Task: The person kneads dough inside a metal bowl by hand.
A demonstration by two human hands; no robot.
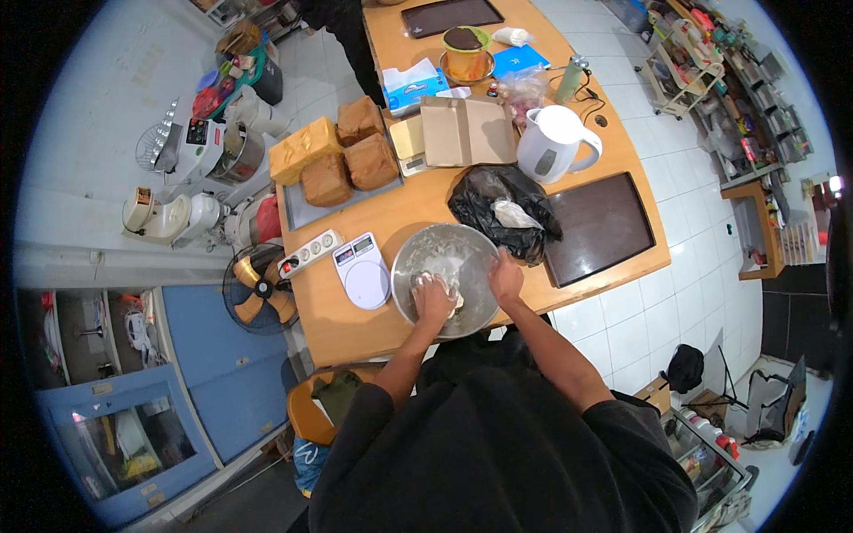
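Observation:
A large metal mixing bowl (480,271) stands at the near edge of the wooden table, with whitish smears and powder on its inner wall. Inside it, my left hand (433,298) presses into a pale lump of dough (457,304), its fingers curled and partly hidden in it. My right hand (506,277) is closed around the bowl's right rim. Just left of the bowl lies a white kitchen scale (364,284) with a round plate. Behind the bowl, to the right, sits an open black plastic bag (484,191) with a white packet (514,215) in it.
A power strip (310,252) lies left of the scale. Farther back are brown loaves (371,162) on a tray, an open cardboard box (466,133) and a white electric kettle (553,142). A dark baking tray (600,229) lies right; a fan (264,290) stands beyond the table's left edge.

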